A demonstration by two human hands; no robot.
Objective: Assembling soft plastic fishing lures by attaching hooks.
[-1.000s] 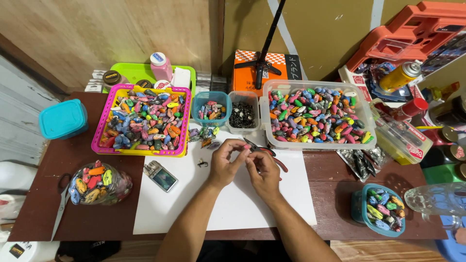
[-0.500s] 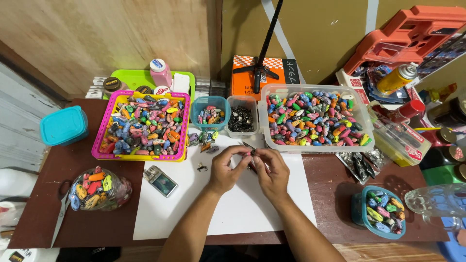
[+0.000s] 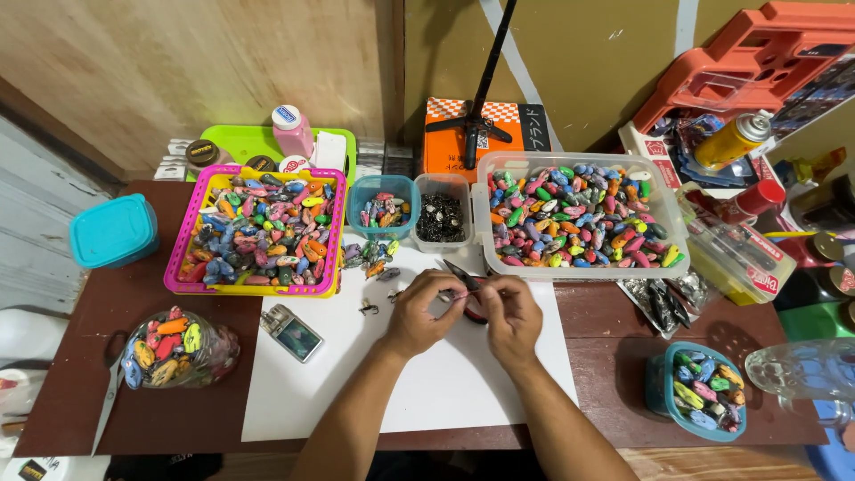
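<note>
My left hand [image 3: 420, 313] and my right hand [image 3: 514, 322] meet over a white sheet [image 3: 427, 383] in the middle of the table. My right hand grips small dark pliers [image 3: 461, 276] with red handles, their jaws pointing up and to the left. My left hand pinches a tiny piece against the jaws; the fingers hide it. A few small painted lure bodies [image 3: 372, 258] and a metal hook [image 3: 368, 309] lie on the sheet just beyond my left hand.
A pink basket [image 3: 190, 258] and a clear tub [image 3: 485, 223] hold several coloured lures. Between them stand a teal cup [image 3: 358, 214] and a small tub of hooks [image 3: 441, 218]. A bag of lures [image 3: 178, 347], a teal box [image 3: 111, 232], a small device [image 3: 294, 332] and bottles surround them.
Both hands stay together over the sheet and have drifted slightly right and nearer to me. The pliers' jaws now stick out above the fingers.
</note>
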